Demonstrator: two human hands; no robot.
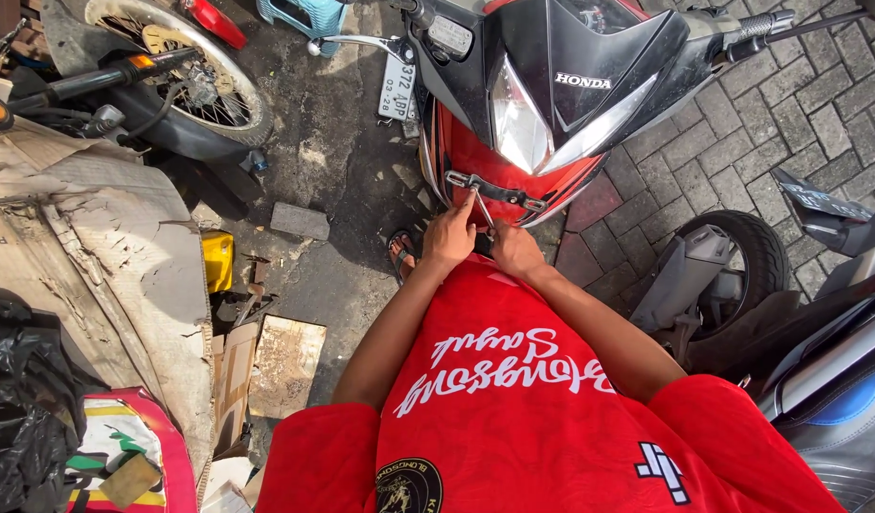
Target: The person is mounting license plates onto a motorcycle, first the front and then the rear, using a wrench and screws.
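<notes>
Seen from above, the left hand (449, 239) is pressed with bent fingers against a black bracket (495, 191) on a red motorcycle's front panel (475, 161). The right hand (515, 249) is curled nearly closed around a thin metal tool (483, 211) just below that bracket.

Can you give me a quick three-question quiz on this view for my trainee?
1. True or false: both hands, the left hand and the right hand, are at the black bracket on the front of the red motorcycle.
2. What lies on the ground left of the person's sandalled foot? A) a grey paving block B) a helmet C) a bucket
3. Fill in: the ground to the right of the motorcycle is paved with ____.

Key: 1 true; 2 A; 3 bricks. Whether either hand's grip is closed on the thin rod between them is unclear.
</notes>
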